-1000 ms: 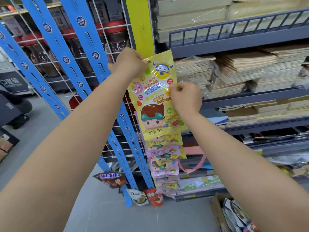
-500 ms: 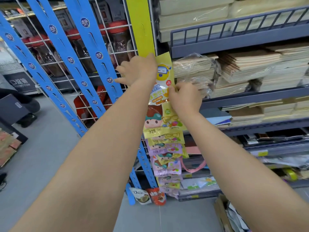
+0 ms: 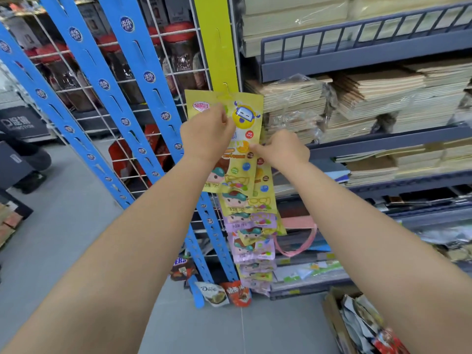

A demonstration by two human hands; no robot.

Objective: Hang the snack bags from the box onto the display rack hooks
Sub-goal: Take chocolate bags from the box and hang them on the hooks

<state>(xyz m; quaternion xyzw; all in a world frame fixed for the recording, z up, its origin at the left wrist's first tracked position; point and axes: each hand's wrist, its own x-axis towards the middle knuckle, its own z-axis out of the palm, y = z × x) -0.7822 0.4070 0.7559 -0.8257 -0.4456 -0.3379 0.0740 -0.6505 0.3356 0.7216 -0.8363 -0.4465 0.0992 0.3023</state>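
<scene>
Head view: the left hand (image 3: 207,134) pinches the upper part of a yellow snack bag (image 3: 249,112), fingers curled on its front. The right hand (image 3: 282,150) pinches the same bag's right edge, lower down. The bag's top edge sits against a hook on the yellow hanging strip (image 3: 217,47). Yellow and purple bags (image 3: 251,247) hang in a column beneath it. A cardboard box (image 3: 332,315) holding more packets stands on the floor at lower right, below shelves of stacked notebooks (image 3: 378,93)
</scene>
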